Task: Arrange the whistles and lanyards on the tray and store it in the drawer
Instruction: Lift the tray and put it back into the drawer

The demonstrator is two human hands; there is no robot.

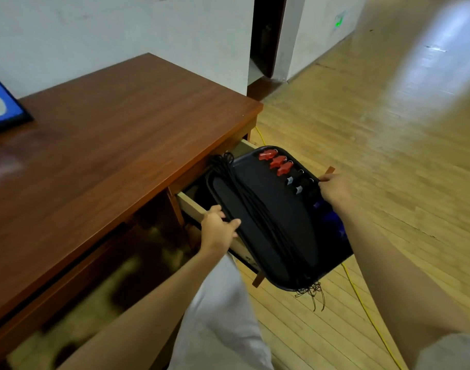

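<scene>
A dark rectangular tray (287, 225) hovers tilted over the open desk drawer (191, 204). My left hand (218, 231) grips the tray's left long edge, and my right hand (334, 192) grips its right edge. Three red whistles (276, 161) lie in a row at the tray's far right side, with black whistles (299, 184) below them and blue whistles (332, 217) partly hidden by my right forearm. A bundle of black lanyards (258, 217) runs lengthwise along the tray, its ends hanging past the near rim.
The brown wooden desk (116, 145) fills the left, with a blue-framed board (1, 105) at its far left corner. A yellow cable (367, 311) crosses the wooden floor under the tray. A doorway (266, 38) opens in the white wall behind.
</scene>
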